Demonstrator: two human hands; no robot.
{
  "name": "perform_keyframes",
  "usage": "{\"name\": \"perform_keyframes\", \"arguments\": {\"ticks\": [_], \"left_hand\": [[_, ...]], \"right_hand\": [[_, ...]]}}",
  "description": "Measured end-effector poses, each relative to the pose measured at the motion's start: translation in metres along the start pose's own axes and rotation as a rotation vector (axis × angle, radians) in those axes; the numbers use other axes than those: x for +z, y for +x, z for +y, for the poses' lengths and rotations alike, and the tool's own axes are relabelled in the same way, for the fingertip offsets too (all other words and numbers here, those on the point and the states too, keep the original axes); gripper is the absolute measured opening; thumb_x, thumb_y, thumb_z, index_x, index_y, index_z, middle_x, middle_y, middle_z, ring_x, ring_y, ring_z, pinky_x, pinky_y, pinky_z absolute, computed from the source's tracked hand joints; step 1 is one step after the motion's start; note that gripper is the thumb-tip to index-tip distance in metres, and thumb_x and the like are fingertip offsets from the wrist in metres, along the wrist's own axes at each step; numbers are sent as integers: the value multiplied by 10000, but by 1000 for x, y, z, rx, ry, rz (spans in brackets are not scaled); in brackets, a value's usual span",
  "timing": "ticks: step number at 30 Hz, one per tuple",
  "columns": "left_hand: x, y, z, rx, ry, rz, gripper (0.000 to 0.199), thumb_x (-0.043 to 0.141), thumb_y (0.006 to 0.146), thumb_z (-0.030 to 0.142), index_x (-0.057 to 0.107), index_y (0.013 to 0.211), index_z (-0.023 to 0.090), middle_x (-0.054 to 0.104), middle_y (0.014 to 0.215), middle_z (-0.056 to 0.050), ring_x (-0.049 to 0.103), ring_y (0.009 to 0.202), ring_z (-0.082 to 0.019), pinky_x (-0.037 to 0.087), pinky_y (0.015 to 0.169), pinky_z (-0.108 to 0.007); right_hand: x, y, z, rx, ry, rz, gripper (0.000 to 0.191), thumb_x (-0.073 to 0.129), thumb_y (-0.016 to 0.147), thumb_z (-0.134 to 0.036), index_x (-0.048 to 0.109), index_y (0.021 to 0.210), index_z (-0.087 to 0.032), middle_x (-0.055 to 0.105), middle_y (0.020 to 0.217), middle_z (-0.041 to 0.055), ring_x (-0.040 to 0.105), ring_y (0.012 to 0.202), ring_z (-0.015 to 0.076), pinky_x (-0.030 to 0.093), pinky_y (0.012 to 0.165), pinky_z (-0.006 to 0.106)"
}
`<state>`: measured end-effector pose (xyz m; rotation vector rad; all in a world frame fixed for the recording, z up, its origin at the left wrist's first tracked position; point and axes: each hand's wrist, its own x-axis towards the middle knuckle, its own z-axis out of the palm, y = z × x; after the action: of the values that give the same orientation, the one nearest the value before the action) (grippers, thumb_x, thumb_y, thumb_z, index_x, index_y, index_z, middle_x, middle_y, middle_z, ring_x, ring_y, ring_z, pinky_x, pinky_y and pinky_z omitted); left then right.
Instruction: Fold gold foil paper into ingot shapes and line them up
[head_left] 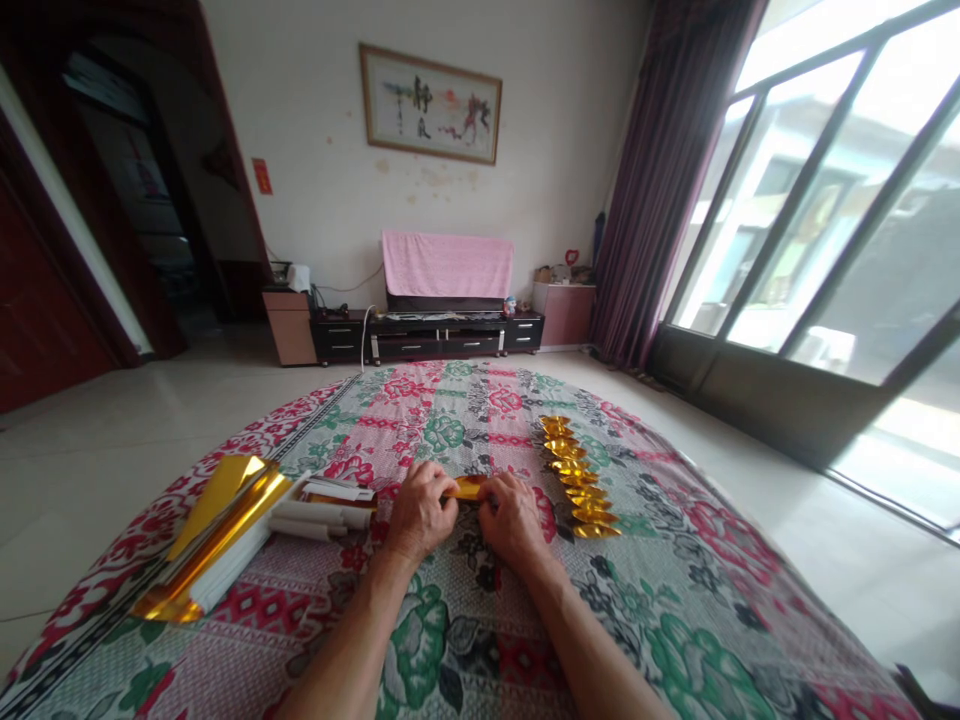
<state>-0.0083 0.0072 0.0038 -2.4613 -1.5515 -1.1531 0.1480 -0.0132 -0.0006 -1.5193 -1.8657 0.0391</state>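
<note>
Between my two hands, over the middle of the patterned cloth, is a small gold foil piece (469, 488). My left hand (424, 508) pinches its left end, fingers closed. At its right end, my right hand (513, 515) has its fingers closed on the foil too. To the right of my hands, several folded gold pieces (570, 468) lie in a column on the cloth. On the left rests a stack of gold foil sheets (225, 535), partly curled. Beside it are several white rolls (322, 508), close to my left hand.
A flowered tablecloth (442, 432) covers the round surface under my hands. Beyond it, a low black cabinet (435, 340) stands by the wall, with a pink cloth (448, 264) draped above. Large windows (810, 200) are on the right.
</note>
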Motion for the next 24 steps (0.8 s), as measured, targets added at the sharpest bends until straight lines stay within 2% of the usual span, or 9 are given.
{"name": "perform_keyframes", "arguments": {"ticks": [14, 17, 24], "left_hand": [[0, -2, -14, -40, -85, -125, 124, 595, 635, 127, 646, 718, 203, 574, 846, -28, 522, 863, -173, 425, 832, -321], [0, -2, -15, -36, -103, -133, 73, 596, 676, 169, 658, 681, 207, 577, 854, -31, 526, 858, -167, 426, 826, -317], [3, -1, -17, -65, -111, -137, 157, 533, 755, 210, 658, 660, 196, 587, 849, -38, 537, 852, -157, 427, 820, -304]], "right_hand": [[0, -1, -3, 18, -2, -19, 116, 557, 683, -124, 626, 739, -199, 569, 843, 11, 485, 820, 152, 318, 764, 266], [-1, 0, -3, 17, 0, -13, 99, 557, 705, -137, 632, 734, -196, 579, 847, 15, 492, 823, 150, 323, 763, 263], [-2, 4, 1, 13, 7, -20, 180, 491, 802, -170, 645, 709, -186, 600, 805, 29, 517, 787, 138, 342, 760, 248]]}}
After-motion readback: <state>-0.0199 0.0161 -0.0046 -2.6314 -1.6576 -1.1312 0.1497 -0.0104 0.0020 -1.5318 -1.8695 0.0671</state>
